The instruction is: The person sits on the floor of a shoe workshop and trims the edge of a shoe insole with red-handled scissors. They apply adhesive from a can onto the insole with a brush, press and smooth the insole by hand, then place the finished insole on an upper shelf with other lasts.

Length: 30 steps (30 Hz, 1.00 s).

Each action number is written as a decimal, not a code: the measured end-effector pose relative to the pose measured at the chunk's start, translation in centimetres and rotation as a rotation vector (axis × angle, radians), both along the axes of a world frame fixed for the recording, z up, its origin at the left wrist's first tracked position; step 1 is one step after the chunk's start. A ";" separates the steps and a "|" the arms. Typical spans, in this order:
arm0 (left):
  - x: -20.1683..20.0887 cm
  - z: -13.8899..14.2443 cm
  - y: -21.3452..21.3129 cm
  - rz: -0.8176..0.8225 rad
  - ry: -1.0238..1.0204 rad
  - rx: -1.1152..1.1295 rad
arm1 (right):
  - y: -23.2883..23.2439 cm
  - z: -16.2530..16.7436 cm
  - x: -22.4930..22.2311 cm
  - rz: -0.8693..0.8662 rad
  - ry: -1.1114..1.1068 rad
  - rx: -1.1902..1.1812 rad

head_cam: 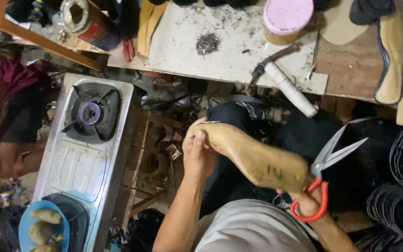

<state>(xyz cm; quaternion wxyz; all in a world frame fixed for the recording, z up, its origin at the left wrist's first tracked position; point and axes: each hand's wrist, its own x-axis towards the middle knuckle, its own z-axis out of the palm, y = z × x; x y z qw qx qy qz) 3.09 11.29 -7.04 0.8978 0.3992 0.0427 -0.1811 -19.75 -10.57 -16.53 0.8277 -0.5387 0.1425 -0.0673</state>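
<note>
Head cam: the left hand (197, 156) is wrapping its fingers (199, 135) tight around the toe end of a wooden shoe last (253, 156), long axis running diagonally from those fingers down-right toward the right hand (306, 203), which is gripping red-handled scissors (325, 175), blades parted, pointing up-right.

We see both our bare forearms rising from the bottom of the view. Our left hand (198, 154) is raised in front of us, wrist straight, thumb pointing up and the fingers (193, 135) curled shut in a firm grasp. Our left forearm runs down and slightly left toward the elbow. Our right hand (308, 203) sits lower and to the right, mostly hidden, its fingers hooked closed, the forearm angling off to the lower right.
</note>
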 end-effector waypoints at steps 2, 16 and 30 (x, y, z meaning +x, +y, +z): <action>1.0 0.1 0.5 0.033 -0.088 0.040 | -1.0 0.2 -0.2 0.112 0.181 -0.284; -1.7 1.6 1.1 -0.512 -0.423 0.353 | 0.7 16.6 7.0 0.209 -0.050 -1.228; -2.5 3.1 0.2 -0.644 -0.558 0.268 | -0.6 17.9 6.1 0.207 -0.111 -1.203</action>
